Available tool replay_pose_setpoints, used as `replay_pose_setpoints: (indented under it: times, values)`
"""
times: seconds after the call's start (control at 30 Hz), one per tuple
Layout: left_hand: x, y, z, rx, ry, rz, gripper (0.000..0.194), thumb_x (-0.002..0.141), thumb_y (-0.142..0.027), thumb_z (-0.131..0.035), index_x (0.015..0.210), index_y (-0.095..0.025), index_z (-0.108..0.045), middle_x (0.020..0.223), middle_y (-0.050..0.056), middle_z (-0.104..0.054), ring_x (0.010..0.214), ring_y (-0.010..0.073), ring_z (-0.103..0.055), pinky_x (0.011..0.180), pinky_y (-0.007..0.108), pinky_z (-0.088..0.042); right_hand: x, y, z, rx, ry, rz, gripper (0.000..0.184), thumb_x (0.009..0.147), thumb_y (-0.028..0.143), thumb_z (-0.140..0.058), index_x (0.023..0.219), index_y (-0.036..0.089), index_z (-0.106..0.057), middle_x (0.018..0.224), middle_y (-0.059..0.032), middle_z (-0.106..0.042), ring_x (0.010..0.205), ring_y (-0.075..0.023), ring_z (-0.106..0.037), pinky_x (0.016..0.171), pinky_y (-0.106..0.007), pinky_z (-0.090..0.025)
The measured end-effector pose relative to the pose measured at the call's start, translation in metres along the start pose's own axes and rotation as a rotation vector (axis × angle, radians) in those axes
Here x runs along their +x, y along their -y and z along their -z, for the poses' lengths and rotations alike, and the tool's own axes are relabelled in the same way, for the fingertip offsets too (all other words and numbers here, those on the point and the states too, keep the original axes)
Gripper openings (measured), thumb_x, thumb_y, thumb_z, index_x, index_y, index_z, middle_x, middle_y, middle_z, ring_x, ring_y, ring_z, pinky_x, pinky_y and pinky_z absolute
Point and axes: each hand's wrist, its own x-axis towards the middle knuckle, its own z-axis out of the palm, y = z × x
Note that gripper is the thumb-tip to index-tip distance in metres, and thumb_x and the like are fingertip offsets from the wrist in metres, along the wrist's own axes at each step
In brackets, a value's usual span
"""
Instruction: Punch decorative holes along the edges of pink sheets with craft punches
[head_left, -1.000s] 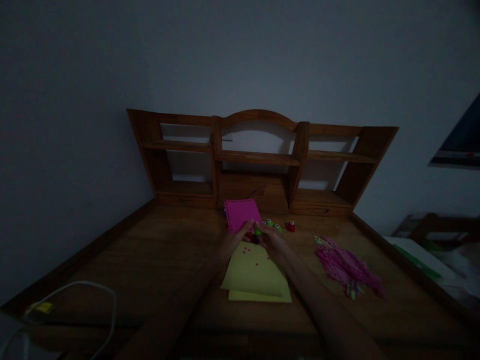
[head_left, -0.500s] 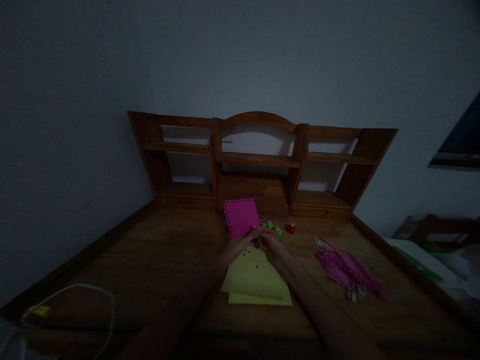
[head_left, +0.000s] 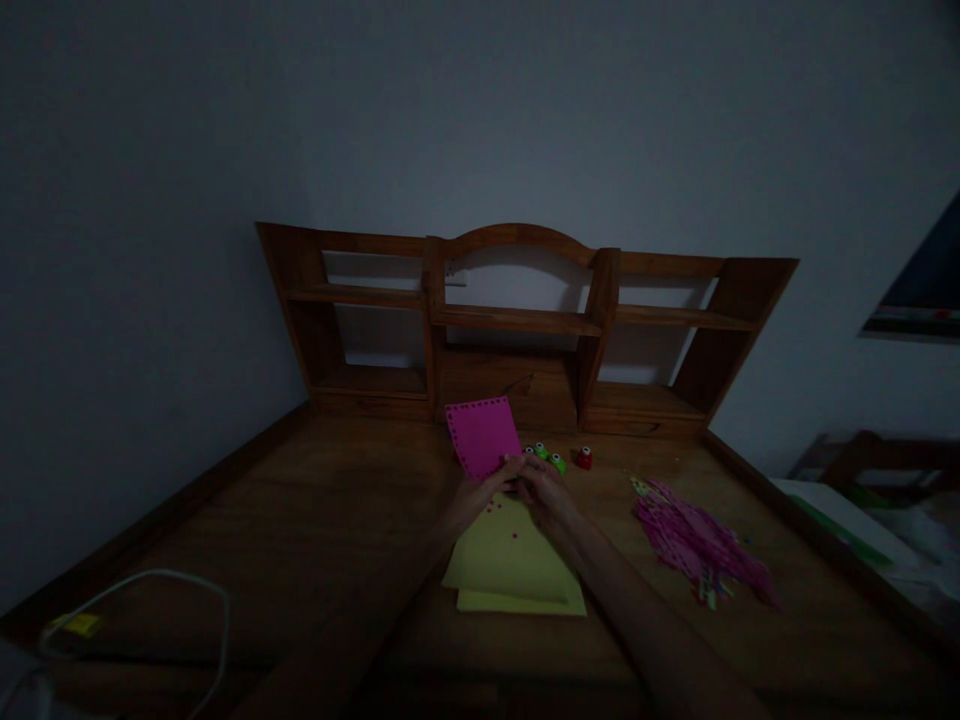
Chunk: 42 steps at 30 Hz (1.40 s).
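A pink sheet of paper [head_left: 484,435] stands tilted up from my left hand [head_left: 481,488], which is closed on its lower edge. Small cut-out holes run along the sheet's top and left edges. My right hand [head_left: 543,490] meets the left at the sheet's lower right corner. Its fingers are curled round something small and dark, mostly hidden by them. Below both hands lie yellow sheets of paper [head_left: 511,560] with several tiny pink paper bits on top. Just behind my right hand are green paper punches [head_left: 556,462] with white round tops.
A similar red punch [head_left: 584,458] stands right of the green ones. Farther right lies a heap of pink paper strips [head_left: 694,540]. A wooden shelf unit [head_left: 517,318] closes off the desk's back. A white cable [head_left: 172,573] loops at the front left.
The pink sheet and both hands have shifted very slightly, still pressed together at the sheet's lower corner. Nothing else has visibly moved.
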Motion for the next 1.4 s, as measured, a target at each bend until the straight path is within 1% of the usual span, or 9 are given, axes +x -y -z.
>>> replay_pose_setpoints:
  times: [0.17, 0.27, 0.37, 0.57, 0.77, 0.93, 1.07, 1.23, 1.4]
  values:
    - [0.006, -0.002, 0.007, 0.027, -0.04, 0.059, 0.053, 0.071, -0.061, -0.07, 0.095, -0.014, -0.071, 0.08, 0.01, -0.073, 0.077, 0.0265, -0.07, 0.071, 0.037, -0.055, 0.001, 0.003, -0.001, 0.099, 0.014, -0.082, 0.031, 0.06, 0.04, -0.083, 0.076, 0.018, -0.068, 0.07, 0.0002, -0.066, 0.049, -0.0076, -0.049, 0.05, -0.022, -0.038]
    - [0.007, -0.005, 0.008, 0.01, -0.073, 0.068, 0.053, 0.072, -0.061, -0.07, 0.098, -0.014, -0.07, 0.082, 0.012, -0.073, 0.079, 0.0279, -0.07, 0.071, 0.038, -0.055, 0.0, 0.007, 0.001, 0.143, 0.066, -0.117, 0.032, 0.064, 0.043, -0.083, 0.081, 0.019, -0.069, 0.077, -0.0011, -0.069, 0.056, -0.0095, -0.057, 0.062, -0.025, -0.047]
    - [0.009, -0.005, 0.009, 0.022, -0.091, 0.068, 0.051, 0.071, -0.059, -0.072, 0.096, -0.014, -0.07, 0.079, 0.013, -0.074, 0.077, 0.0282, -0.07, 0.073, 0.039, -0.055, 0.0, 0.009, 0.003, 0.157, 0.071, -0.119, 0.032, 0.065, 0.042, -0.083, 0.084, 0.02, -0.07, 0.079, -0.0002, -0.069, 0.057, -0.009, -0.058, 0.066, -0.025, -0.049]
    - [0.01, -0.005, 0.013, 0.049, -0.075, 0.08, 0.053, 0.071, -0.063, -0.068, 0.089, -0.013, -0.07, 0.07, 0.011, -0.072, 0.066, 0.0264, -0.07, 0.071, 0.04, -0.054, 0.002, 0.009, 0.007, 0.057, 0.045, -0.122, 0.034, 0.069, 0.049, -0.079, 0.084, 0.019, -0.071, 0.077, -0.0028, -0.07, 0.055, -0.0097, -0.058, 0.057, -0.023, -0.046]
    - [0.011, -0.006, 0.017, 0.061, -0.082, 0.084, 0.055, 0.072, -0.066, -0.065, 0.085, -0.012, -0.071, 0.08, 0.013, -0.074, 0.072, 0.0269, -0.071, 0.073, 0.039, -0.054, 0.002, 0.011, 0.008, -0.086, 0.06, -0.073, 0.046, 0.072, 0.061, -0.07, 0.079, 0.016, -0.072, 0.079, -0.0096, -0.073, 0.052, -0.0112, -0.057, 0.052, -0.024, -0.044]
    - [0.019, 0.001, 0.024, 0.101, -0.082, 0.052, 0.057, 0.075, -0.066, -0.061, 0.081, -0.011, -0.072, 0.084, 0.016, -0.075, 0.076, 0.0266, -0.071, 0.073, 0.038, -0.054, 0.004, 0.01, 0.01, -0.116, 0.007, -0.052, 0.047, 0.073, 0.065, -0.068, 0.071, 0.017, -0.069, 0.061, -0.0044, -0.067, 0.045, -0.0108, -0.052, 0.045, -0.023, -0.036]
    - [0.026, 0.005, 0.027, 0.121, -0.112, -0.022, 0.053, 0.075, -0.064, -0.063, 0.079, -0.012, -0.074, 0.084, 0.015, -0.075, 0.07, 0.0243, -0.071, 0.069, 0.036, -0.056, 0.008, 0.007, 0.016, 0.006, -0.068, -0.057, 0.05, 0.073, 0.066, -0.067, 0.058, 0.019, -0.058, 0.041, 0.0036, -0.05, 0.034, -0.0071, -0.037, 0.036, -0.021, -0.024]
    - [0.029, 0.008, 0.03, 0.114, -0.127, -0.037, 0.045, 0.07, -0.058, -0.071, 0.075, -0.013, -0.072, 0.074, 0.013, -0.074, 0.063, 0.0223, -0.07, 0.063, 0.033, -0.056, 0.013, 0.013, 0.027, 0.239, 0.151, -0.136, 0.057, 0.079, 0.071, -0.056, 0.054, 0.02, -0.049, 0.029, 0.0094, -0.029, 0.027, -0.0044, -0.018, 0.032, -0.021, -0.013]
    - [0.033, 0.013, 0.033, 0.102, -0.106, -0.105, 0.041, 0.07, -0.052, -0.074, 0.082, -0.013, -0.071, 0.073, 0.012, -0.074, 0.06, 0.021, -0.069, 0.06, 0.033, -0.057, 0.014, 0.018, 0.038, 0.354, 0.246, -0.161, 0.059, 0.084, 0.07, -0.047, 0.057, 0.019, -0.053, 0.029, 0.0095, -0.027, 0.027, -0.0045, -0.016, 0.032, -0.019, -0.017]
